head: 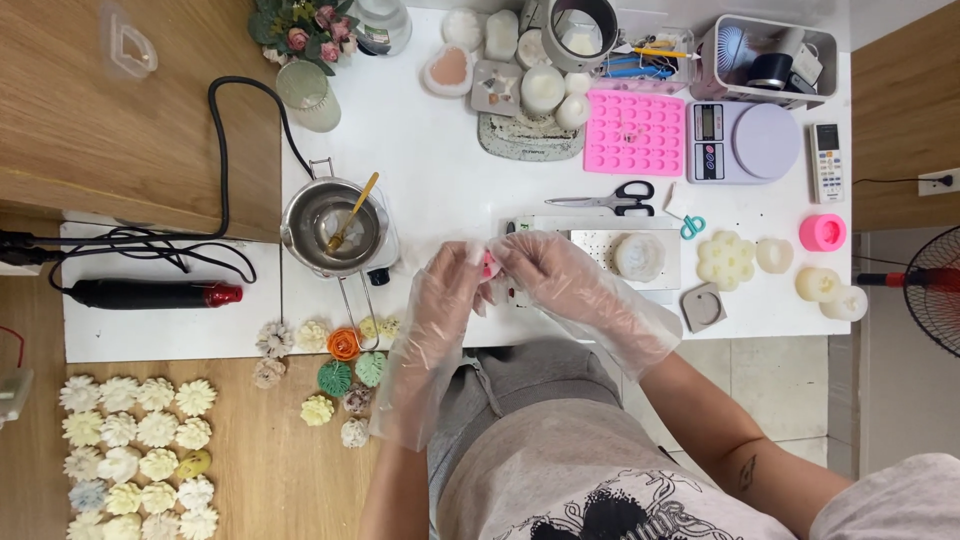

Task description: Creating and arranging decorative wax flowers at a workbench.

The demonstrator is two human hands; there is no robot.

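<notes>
Both my hands wear loose clear plastic gloves and meet above the front edge of the white table (pixel 450 180). My left hand (pixel 452 290) and my right hand (pixel 545 272) pinch a small pink piece (pixel 488 266) between their fingertips. Most of the piece is hidden by the fingers. Just right of my hands a round white wax piece (pixel 640 256) rests on a white perforated tray (pixel 600 245). To the left stands a metal melting pot (pixel 335 225) with a wooden stick (pixel 352 212) in it.
Scissors (pixel 610 199), a pink silicone mould (pixel 635 132), a digital scale (pixel 742 142), a remote (pixel 826 160) and white wax shapes (pixel 725 260) lie on the table. Several flower-shaped wax pieces (pixel 140 450) cover the wooden floor at left, beside a black heat tool (pixel 150 293). A fan (pixel 935 290) stands right.
</notes>
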